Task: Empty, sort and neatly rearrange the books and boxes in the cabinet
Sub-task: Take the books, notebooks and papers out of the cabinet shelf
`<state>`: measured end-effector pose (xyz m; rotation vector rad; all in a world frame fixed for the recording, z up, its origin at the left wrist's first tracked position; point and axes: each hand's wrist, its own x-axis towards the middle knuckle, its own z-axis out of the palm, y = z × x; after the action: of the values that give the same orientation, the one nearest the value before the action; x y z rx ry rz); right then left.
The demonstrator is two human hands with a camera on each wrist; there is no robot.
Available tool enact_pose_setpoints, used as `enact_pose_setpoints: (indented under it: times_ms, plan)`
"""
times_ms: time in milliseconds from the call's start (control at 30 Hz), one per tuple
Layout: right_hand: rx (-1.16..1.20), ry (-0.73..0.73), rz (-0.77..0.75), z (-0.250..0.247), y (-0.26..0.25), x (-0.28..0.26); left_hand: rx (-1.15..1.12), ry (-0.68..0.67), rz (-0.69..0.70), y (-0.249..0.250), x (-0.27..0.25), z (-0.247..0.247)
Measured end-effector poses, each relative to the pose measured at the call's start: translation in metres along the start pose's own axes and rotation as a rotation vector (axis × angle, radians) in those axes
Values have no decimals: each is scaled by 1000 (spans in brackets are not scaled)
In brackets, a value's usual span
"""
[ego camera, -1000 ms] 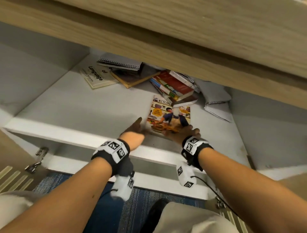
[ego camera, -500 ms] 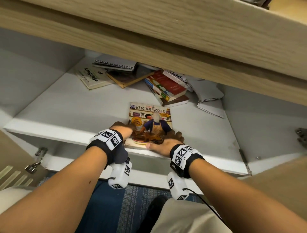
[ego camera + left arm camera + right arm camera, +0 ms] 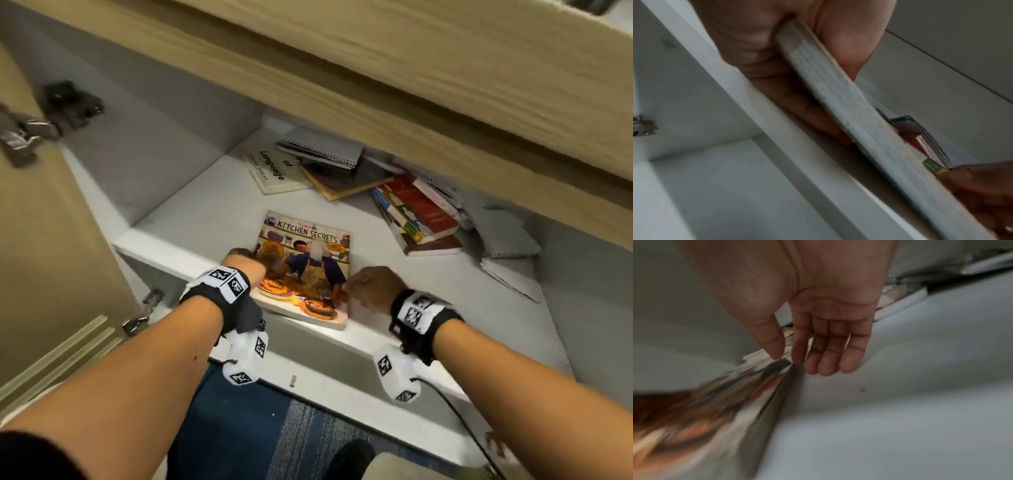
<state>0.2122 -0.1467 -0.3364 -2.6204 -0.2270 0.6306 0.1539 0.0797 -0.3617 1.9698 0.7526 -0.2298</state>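
A colourful cookbook titled Kitchen Secrets (image 3: 305, 270) lies at the front edge of the white cabinet shelf (image 3: 191, 219). My left hand (image 3: 251, 262) grips its left edge, thumb on the cover and fingers underneath, as the left wrist view shows along the book's page edge (image 3: 849, 113). My right hand (image 3: 371, 286) hovers just off the book's right edge with relaxed fingers (image 3: 828, 360), holding nothing. The blurred cover (image 3: 715, 399) shows at lower left in the right wrist view.
Further back on the shelf lie a white Language book (image 3: 274, 169), a spiral notebook (image 3: 322, 149) on a tan book (image 3: 346, 183), a red-topped stack (image 3: 418, 212) and grey notebooks (image 3: 507, 240). The open door with hinges (image 3: 27, 133) stands left. A wooden panel (image 3: 411, 68) overhangs.
The cookbook was dragged from the pile to the shelf's front edge. My right hand has let go of it and moved to the right; my left hand still holds its left side.
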Motion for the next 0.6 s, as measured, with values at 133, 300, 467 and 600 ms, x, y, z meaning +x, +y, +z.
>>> enact_pose_setpoints:
  times_ms: [133, 300, 467, 600]
  plan:
    - [396, -40, 236, -16, -2, 69, -134, -12, 84, -11, 12, -1]
    - [581, 102, 318, -29, -25, 147, -209, -10, 104, -20, 25, 3]
    - [513, 126, 300, -44, -41, 220, -234, 1, 85, -25, 30, 12]
    - [423, 182, 164, -43, -48, 242, -217, 4, 83, -25, 29, 12]
